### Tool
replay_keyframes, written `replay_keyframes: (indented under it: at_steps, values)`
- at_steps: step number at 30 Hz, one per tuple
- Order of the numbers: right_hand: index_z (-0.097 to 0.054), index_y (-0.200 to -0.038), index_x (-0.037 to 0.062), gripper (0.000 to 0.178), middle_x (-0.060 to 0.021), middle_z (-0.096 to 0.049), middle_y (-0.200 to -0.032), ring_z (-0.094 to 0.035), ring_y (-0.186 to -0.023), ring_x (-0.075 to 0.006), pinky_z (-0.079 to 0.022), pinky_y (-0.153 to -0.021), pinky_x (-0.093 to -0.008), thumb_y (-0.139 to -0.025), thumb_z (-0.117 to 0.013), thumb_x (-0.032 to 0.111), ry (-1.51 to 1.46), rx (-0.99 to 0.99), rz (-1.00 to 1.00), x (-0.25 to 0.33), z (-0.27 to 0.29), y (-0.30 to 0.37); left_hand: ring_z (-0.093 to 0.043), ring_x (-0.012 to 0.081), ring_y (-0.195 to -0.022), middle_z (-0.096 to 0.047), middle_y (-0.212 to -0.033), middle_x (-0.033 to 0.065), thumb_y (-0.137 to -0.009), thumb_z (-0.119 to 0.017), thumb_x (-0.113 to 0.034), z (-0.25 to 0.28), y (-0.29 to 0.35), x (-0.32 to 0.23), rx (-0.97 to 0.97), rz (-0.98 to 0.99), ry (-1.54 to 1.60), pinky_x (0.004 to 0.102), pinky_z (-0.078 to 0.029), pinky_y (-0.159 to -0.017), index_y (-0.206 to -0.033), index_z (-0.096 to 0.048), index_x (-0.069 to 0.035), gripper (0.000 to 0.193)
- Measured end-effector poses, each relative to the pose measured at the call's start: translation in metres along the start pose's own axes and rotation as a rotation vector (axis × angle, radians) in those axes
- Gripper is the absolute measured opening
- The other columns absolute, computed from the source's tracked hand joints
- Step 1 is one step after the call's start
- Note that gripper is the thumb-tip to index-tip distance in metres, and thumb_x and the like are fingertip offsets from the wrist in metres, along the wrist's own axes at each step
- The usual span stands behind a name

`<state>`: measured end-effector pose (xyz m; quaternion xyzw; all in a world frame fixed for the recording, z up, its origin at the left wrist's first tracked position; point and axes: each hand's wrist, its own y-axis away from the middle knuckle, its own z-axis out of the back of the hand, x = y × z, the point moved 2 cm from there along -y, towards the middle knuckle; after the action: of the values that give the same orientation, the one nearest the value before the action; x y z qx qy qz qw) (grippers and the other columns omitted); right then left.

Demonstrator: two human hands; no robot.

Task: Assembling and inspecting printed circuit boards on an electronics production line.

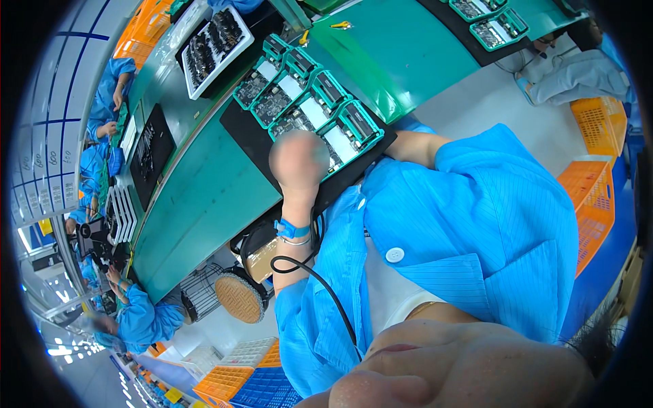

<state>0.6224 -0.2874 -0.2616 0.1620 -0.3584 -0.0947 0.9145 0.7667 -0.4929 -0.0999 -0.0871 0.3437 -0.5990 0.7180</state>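
My left hand, blurred, rests over the near edge of a green-framed holder with a circuit board in it. Its fingers are smeared, so I cannot see whether they grip anything. A blue wrist strap circles that wrist, with a black cord near it. Beyond the hand, several more green-framed circuit boards stand in a row on a black mat. Of my right arm, the forearm shows beside the mat's right corner; the hand itself is hidden.
Green table extends left. A white tray of black parts and yellow-handled cutters lie farther off. More framed boards sit at upper right. Co-workers in blue work at left. Orange crates and a round stool stand nearby.
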Motion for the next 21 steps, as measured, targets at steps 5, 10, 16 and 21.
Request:
replay_keyframes:
  at_steps: [5, 10, 16, 21]
  values:
    - [-0.069, -0.108, 0.0028, 0.026, -0.0190, -0.068, -0.094, -0.065, -0.090, -0.0353, -0.053, -0.082, -0.0440, -0.091, -0.061, 0.020, -0.175, -0.038, -0.023, -0.016, -0.003, -0.003, -0.062, 0.0262, -0.086, -0.064, -0.087, 0.0061, -0.084, -0.071, -0.009, 0.000, 0.002, 0.001, 0.017, -0.035, -0.071, 0.0378, -0.046, -0.072, -0.092, -0.066, -0.009, 0.009]
    - [-0.069, -0.108, 0.0025, 0.026, -0.0192, -0.068, -0.094, -0.065, -0.090, -0.0354, -0.053, -0.083, -0.0440, -0.091, -0.061, 0.020, -0.337, -0.084, -0.049, -0.027, -0.011, 0.002, -0.061, 0.0261, -0.084, -0.063, -0.086, 0.0064, -0.084, -0.071, -0.010, -0.001, 0.004, -0.003, 0.030, -0.057, -0.147, 0.0381, -0.045, -0.071, -0.091, -0.065, -0.009, 0.009]
    - [-0.069, -0.108, 0.0021, 0.026, -0.0194, -0.068, -0.094, -0.065, -0.090, -0.0354, -0.052, -0.083, -0.0439, -0.090, -0.061, 0.021, -0.526, -0.133, -0.093, -0.031, -0.016, 0.000, -0.060, 0.0266, -0.082, -0.061, -0.083, 0.0076, -0.084, -0.070, -0.010, -0.001, 0.000, -0.001, 0.066, -0.085, -0.202, 0.0387, -0.044, -0.070, -0.090, -0.064, -0.008, 0.009]
    - [-0.069, -0.107, 0.0019, 0.027, -0.0196, -0.068, -0.094, -0.065, -0.090, -0.0355, -0.052, -0.083, -0.0439, -0.090, -0.061, 0.021, -0.694, -0.165, -0.136, -0.037, -0.023, -0.003, -0.060, 0.0267, -0.081, -0.061, -0.083, 0.0081, -0.084, -0.069, -0.009, -0.001, -0.002, -0.004, 0.056, -0.087, -0.190, 0.0389, -0.044, -0.069, -0.090, -0.064, -0.008, 0.008]
